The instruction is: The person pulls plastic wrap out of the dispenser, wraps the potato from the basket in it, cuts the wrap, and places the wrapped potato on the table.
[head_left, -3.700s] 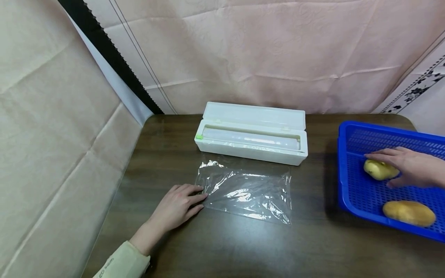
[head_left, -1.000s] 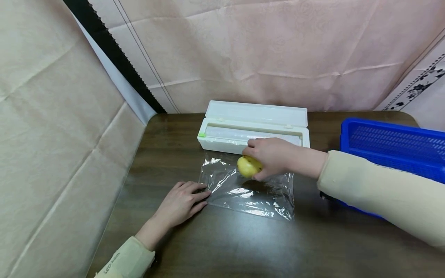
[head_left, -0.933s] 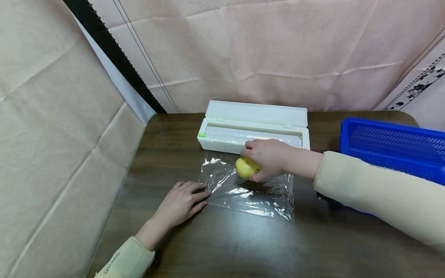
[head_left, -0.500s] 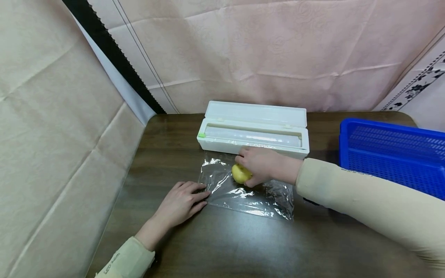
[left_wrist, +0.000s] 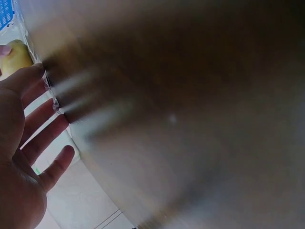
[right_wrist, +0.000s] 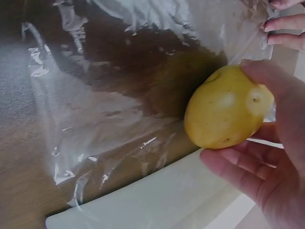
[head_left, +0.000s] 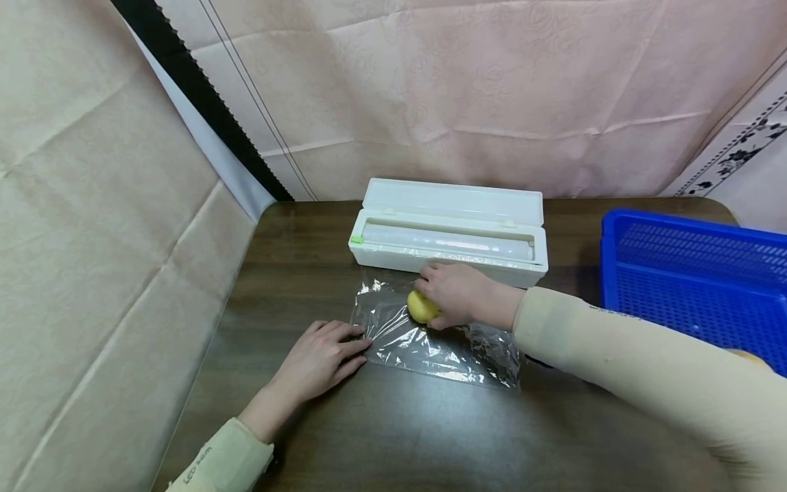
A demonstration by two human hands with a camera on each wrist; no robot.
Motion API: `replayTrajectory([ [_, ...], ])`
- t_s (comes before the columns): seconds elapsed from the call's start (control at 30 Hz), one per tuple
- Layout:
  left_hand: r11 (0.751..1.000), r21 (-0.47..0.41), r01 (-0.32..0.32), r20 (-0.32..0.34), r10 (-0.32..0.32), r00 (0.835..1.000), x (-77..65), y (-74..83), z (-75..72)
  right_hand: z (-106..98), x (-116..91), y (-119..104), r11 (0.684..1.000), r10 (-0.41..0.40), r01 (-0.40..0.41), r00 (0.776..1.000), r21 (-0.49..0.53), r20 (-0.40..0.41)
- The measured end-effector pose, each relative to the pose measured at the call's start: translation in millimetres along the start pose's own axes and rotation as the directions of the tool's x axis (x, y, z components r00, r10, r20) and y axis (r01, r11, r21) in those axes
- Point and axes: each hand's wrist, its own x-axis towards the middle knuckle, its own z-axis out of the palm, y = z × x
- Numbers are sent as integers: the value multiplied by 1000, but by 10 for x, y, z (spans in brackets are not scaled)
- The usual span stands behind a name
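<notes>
My right hand (head_left: 456, 295) grips a yellow potato (head_left: 422, 307) between thumb and fingers, down at a sheet of clear plastic wrap (head_left: 424, 352). In the right wrist view the potato (right_wrist: 228, 107) shows small dark eyes, and the wrap (right_wrist: 95, 109) lies creased beside it. My left hand (head_left: 320, 362) rests with relaxed, extended fingers on the left edge of the wrap. The left wrist view shows those fingers (left_wrist: 45, 133) spread along that edge. Just behind the wrap stands a white wrap dispenser (head_left: 449, 263), its lid raised and a roll inside.
A blue plastic basket (head_left: 688, 273) stands on the right of the brown wooden table (head_left: 393, 437). Part of another potato (head_left: 749, 356) shows in it behind my right sleeve (head_left: 615, 348). Beige cloth (head_left: 467, 89) hangs behind the table.
My right hand has taken the potato out of the basket, carried it left over the wrap and lowered it toward the wrap's left part. My left hand has stayed at the wrap's edge.
</notes>
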Motion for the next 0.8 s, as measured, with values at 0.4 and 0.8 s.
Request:
replayTrajectory([
  [0.4, 1000, -8, -20, 2, 20, 1000, 17, -26, -2, -84, -145, -76, 997, 74, -74, 997, -20, -23],
  [0.8, 999, 4, -48, 6, 48, 999, 48, -57, -15, -355, -669, -360, 994, 106, -105, 978, 20, -181],
])
